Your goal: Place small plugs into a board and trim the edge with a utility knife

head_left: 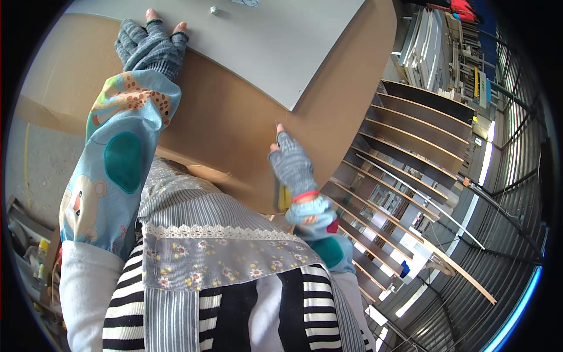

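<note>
A flat light-grey panel (264, 47) lies on brown cardboard (229, 117), one corner pointing toward me. My left hand (151, 47), in a grey fingerless knit glove, rests with spread fingers across the panel's near edge at the upper left. Over the cardboard just below the panel's corner is my right hand (293, 161), gloved alike. Its index finger stretches toward that corner, with the thumb beside it; the other fingers are hidden. A blurred yellow-and-grey thing (282, 196) shows beside the right wrist, seemingly in that hand; its kind is unclear.
On the panel's far part lie a small white piece (214, 10) and a clear packet (246, 2). A rack of dark shelves (404, 146) with light edges stands at the right. Stacked white boards (422, 50) lean beyond it. Assorted items (41, 264) are at the lower left.
</note>
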Demonstrator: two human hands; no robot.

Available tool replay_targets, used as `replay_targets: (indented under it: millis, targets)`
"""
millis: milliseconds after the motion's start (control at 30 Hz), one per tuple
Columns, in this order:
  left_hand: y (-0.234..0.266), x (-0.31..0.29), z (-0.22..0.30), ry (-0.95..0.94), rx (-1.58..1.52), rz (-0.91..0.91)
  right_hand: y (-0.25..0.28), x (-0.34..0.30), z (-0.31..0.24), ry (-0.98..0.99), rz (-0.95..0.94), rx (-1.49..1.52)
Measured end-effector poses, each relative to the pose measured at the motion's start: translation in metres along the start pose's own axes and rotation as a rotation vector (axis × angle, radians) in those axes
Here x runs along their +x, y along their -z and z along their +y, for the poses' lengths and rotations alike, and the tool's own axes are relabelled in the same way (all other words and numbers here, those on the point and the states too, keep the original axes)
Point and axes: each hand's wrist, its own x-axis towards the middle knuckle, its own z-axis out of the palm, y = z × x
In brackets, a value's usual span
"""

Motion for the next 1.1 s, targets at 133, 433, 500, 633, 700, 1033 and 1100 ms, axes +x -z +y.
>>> replay_targets:
  millis: [133,433,500,633,700,1033,1100]
  targets:
    - [-0.022,-0.015,0.040,-0.029,-0.090,-0.047,-0.026,-0.010,0.069,0.127,0.387,0.306]
    - [-0.007,-0.003,0.012,-0.001,-0.023,-0.050,0.016,0.036,0.056,0.093,0.146,0.299]
    - [-0.007,-0.003,0.011,-0.005,-0.026,-0.037,0.023,0.035,0.048,0.077,0.131,0.232]
    - [-0.007,-0.003,0.011,-0.018,-0.026,-0.013,0.023,0.037,0.049,0.103,0.133,0.208]
    - [-0.005,-0.003,0.013,-0.016,-0.022,-0.022,0.026,0.031,0.044,0.095,0.107,0.200]
    - [-0.008,-0.006,0.012,-0.031,-0.048,-0.005,0.026,0.028,0.060,0.004,0.060,0.356]
    - [-0.015,-0.006,0.004,-0.021,-0.059,0.027,0.040,0.031,0.048,-0.048,0.017,0.323]
